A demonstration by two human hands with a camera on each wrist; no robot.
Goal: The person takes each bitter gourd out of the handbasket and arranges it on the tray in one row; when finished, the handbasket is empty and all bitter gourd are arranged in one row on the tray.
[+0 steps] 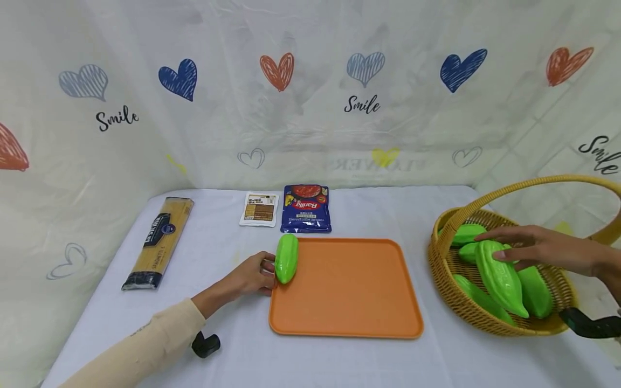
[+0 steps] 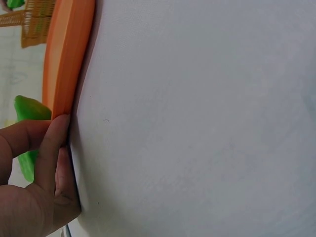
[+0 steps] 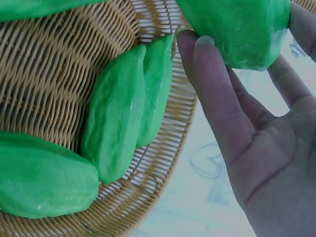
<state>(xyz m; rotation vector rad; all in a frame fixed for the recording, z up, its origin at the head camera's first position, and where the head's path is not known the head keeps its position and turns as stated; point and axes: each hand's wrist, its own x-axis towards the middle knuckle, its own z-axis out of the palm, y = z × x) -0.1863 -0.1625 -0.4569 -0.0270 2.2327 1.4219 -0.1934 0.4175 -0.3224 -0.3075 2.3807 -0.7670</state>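
Note:
My left hand (image 1: 254,274) pinches the left rim of the orange tray (image 1: 349,291); the left wrist view shows thumb and fingers meeting at the tray's edge (image 2: 66,64). A glossy green bitter melon (image 1: 287,257) lies lengthwise along that side of the tray, right beside the fingers. Over the wicker basket (image 1: 443,285) at the right, my right hand (image 1: 550,250) grips one end of another green bitter melon (image 1: 499,277), its pointed end down. In the right wrist view the fingers and thumb hold this bitter melon (image 3: 242,29). Several more bitter melons (image 3: 114,116) lie in the basket.
Behind the tray lie a blue Barilla pouch (image 1: 306,209) and a small white-and-brown packet (image 1: 259,209). A spaghetti pack (image 1: 160,242) lies at the left. The basket's tall handle (image 1: 529,183) arches over it. A heart-printed curtain (image 1: 310,124) hangs behind.

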